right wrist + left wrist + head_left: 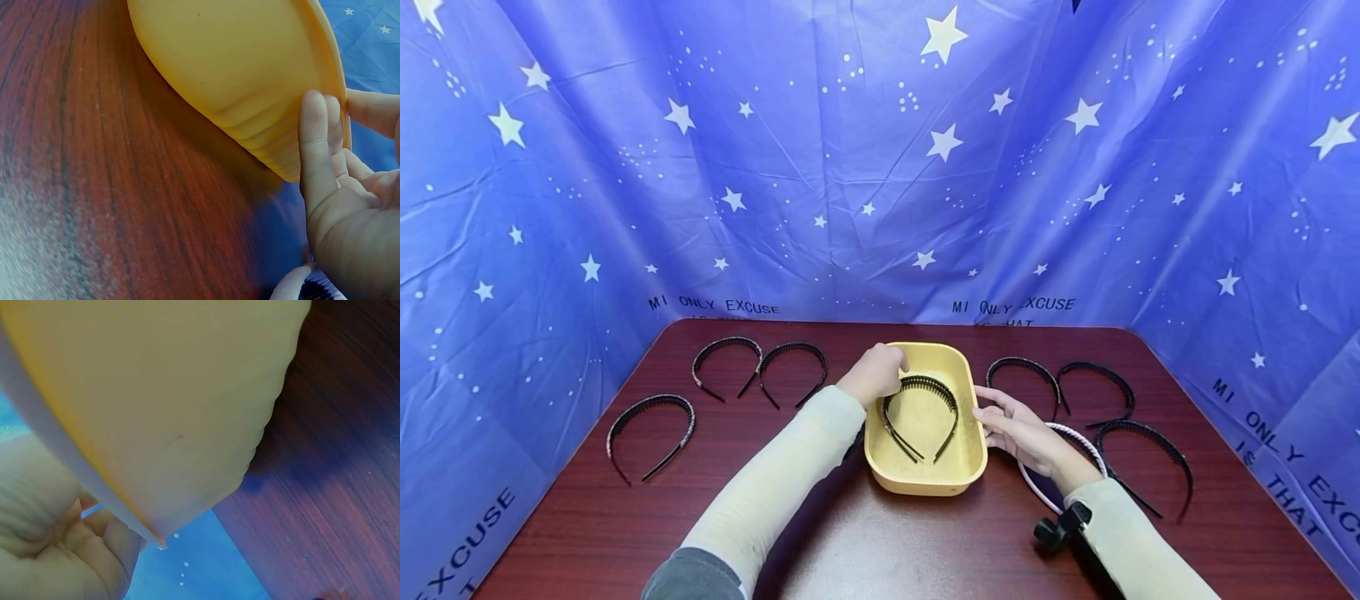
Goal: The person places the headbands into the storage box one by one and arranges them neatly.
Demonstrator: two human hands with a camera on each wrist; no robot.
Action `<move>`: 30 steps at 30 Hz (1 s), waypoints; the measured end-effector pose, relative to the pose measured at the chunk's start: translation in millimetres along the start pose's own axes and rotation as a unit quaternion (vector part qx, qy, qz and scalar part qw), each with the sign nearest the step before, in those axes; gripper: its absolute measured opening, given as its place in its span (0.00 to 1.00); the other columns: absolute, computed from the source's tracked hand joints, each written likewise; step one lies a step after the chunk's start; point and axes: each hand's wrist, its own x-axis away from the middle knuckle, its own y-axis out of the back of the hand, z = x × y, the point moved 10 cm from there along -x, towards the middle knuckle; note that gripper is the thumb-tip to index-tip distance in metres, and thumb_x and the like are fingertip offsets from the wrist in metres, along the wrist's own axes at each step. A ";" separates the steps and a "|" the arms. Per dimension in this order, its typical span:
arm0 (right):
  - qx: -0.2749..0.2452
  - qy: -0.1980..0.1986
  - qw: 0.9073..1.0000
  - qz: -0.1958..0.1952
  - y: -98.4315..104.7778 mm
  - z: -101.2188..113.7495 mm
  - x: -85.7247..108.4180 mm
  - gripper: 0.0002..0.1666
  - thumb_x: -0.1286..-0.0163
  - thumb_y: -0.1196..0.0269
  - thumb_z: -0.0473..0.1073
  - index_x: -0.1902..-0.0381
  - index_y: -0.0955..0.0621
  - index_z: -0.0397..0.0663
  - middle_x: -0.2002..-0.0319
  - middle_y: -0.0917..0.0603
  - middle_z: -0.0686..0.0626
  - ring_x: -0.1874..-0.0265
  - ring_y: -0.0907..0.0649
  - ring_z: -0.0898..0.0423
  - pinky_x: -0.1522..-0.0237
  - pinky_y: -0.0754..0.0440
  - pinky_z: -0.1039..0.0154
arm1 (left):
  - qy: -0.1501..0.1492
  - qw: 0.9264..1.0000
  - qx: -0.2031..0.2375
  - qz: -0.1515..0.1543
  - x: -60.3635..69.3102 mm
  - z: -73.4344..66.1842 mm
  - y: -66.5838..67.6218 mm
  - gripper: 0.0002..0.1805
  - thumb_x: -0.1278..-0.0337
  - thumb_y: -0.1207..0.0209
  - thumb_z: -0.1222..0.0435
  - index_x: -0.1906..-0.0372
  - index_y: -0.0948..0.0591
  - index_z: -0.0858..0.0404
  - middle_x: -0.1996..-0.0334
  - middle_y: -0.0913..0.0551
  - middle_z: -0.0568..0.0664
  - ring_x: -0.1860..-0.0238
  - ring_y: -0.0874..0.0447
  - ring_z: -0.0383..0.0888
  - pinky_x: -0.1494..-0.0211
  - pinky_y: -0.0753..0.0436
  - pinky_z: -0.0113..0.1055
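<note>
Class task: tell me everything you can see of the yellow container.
The yellow container is an open-topped, rounded rectangular tub, apparently plastic, with a smooth rim and ridges on its outer wall. It is upright over the middle of the table, its longer sides running away from the person. At least one black headband lies inside. The left hand grips its left rim; the right hand holds its right side.
</note>
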 end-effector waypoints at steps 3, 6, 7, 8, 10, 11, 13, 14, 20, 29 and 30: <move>0.002 0.002 1.000 0.002 -0.6 0.5 0.3 0.38 0.22 0.47 0.36 0.24 0.52 0.30 0.59 0.17 0.45 0.66 0.17 0.57 0.59 0.16 0.61 | 0.000 1.000 0.015 -0.001 0.1 1.3 1.8 0.18 0.46 0.38 0.75 0.50 0.13 0.61 0.57 0.13 0.50 0.53 0.17 0.46 0.48 0.19 0.34; 0.002 0.002 1.000 0.002 -1.0 0.9 0.7 0.38 0.22 0.47 0.36 0.24 0.52 0.29 0.60 0.17 0.45 0.66 0.16 0.57 0.59 0.16 0.61 | -0.003 1.000 0.028 -0.003 0.7 1.9 4.5 0.17 0.45 0.37 0.74 0.50 0.13 0.60 0.63 0.14 0.48 0.59 0.18 0.43 0.53 0.20 0.33; 0.002 0.002 1.000 0.002 -0.9 1.1 0.8 0.38 0.22 0.47 0.35 0.24 0.52 0.29 0.60 0.17 0.45 0.66 0.16 0.57 0.59 0.15 0.62 | -0.005 0.999 0.034 -0.003 1.2 2.0 5.7 0.17 0.46 0.37 0.73 0.50 0.13 0.60 0.65 0.14 0.47 0.60 0.18 0.42 0.54 0.20 0.32; 0.001 0.003 1.000 0.001 -1.0 1.3 0.9 0.38 0.22 0.47 0.35 0.24 0.52 0.29 0.60 0.17 0.45 0.66 0.16 0.57 0.59 0.15 0.62 | -0.006 0.999 0.037 -0.005 1.6 2.1 7.3 0.17 0.46 0.37 0.73 0.50 0.13 0.60 0.66 0.14 0.47 0.61 0.18 0.42 0.55 0.20 0.32; -0.001 0.004 1.000 0.000 -1.1 2.0 0.9 0.38 0.22 0.47 0.35 0.24 0.52 0.29 0.59 0.17 0.45 0.66 0.16 0.57 0.59 0.15 0.62 | -0.008 0.999 0.048 -0.009 3.2 2.5 10.9 0.17 0.46 0.37 0.73 0.51 0.13 0.60 0.67 0.14 0.46 0.62 0.18 0.42 0.55 0.20 0.33; -0.002 0.005 1.000 -0.001 -1.2 2.5 0.8 0.38 0.23 0.47 0.35 0.24 0.52 0.28 0.59 0.17 0.45 0.66 0.16 0.57 0.60 0.16 0.62 | -0.009 0.999 0.052 -0.012 4.1 2.7 12.9 0.16 0.46 0.36 0.73 0.51 0.13 0.60 0.67 0.14 0.46 0.61 0.17 0.42 0.55 0.19 0.33; -0.006 0.007 1.000 -0.003 -1.3 3.3 0.7 0.38 0.23 0.47 0.34 0.25 0.52 0.28 0.58 0.17 0.44 0.65 0.16 0.57 0.60 0.16 0.62 | -0.011 0.998 0.061 -0.018 6.2 2.9 16.9 0.16 0.46 0.36 0.73 0.51 0.13 0.60 0.67 0.14 0.46 0.60 0.16 0.44 0.54 0.19 0.35; -0.007 0.008 1.000 -0.004 -1.4 3.6 0.7 0.38 0.23 0.47 0.34 0.25 0.52 0.28 0.58 0.17 0.44 0.64 0.16 0.57 0.60 0.16 0.63 | -0.011 0.998 0.065 -0.019 7.2 3.1 18.5 0.16 0.46 0.35 0.72 0.51 0.14 0.61 0.67 0.14 0.46 0.60 0.16 0.44 0.53 0.19 0.35; -0.013 0.010 1.000 -0.011 -1.4 4.7 0.8 0.38 0.23 0.47 0.33 0.25 0.51 0.27 0.56 0.19 0.43 0.63 0.16 0.58 0.59 0.16 0.64 | -0.014 0.996 0.078 -0.031 12.2 4.9 25.9 0.15 0.46 0.34 0.71 0.51 0.14 0.60 0.67 0.13 0.47 0.58 0.15 0.45 0.49 0.19 0.37; -0.016 0.017 1.000 -0.016 -1.9 7.5 0.8 0.38 0.24 0.46 0.32 0.25 0.51 0.27 0.56 0.20 0.45 0.60 0.16 0.57 0.57 0.16 0.63 | -0.013 0.994 0.100 -0.037 18.0 12.2 35.4 0.14 0.42 0.35 0.71 0.50 0.14 0.59 0.66 0.13 0.47 0.58 0.15 0.44 0.50 0.19 0.36; -0.015 0.018 1.000 -0.017 -1.7 7.6 0.7 0.38 0.24 0.46 0.32 0.25 0.51 0.27 0.56 0.20 0.45 0.60 0.17 0.57 0.57 0.16 0.63 | -0.014 0.994 0.102 -0.040 18.7 13.4 36.9 0.15 0.43 0.35 0.71 0.50 0.14 0.59 0.66 0.13 0.47 0.58 0.15 0.44 0.50 0.19 0.36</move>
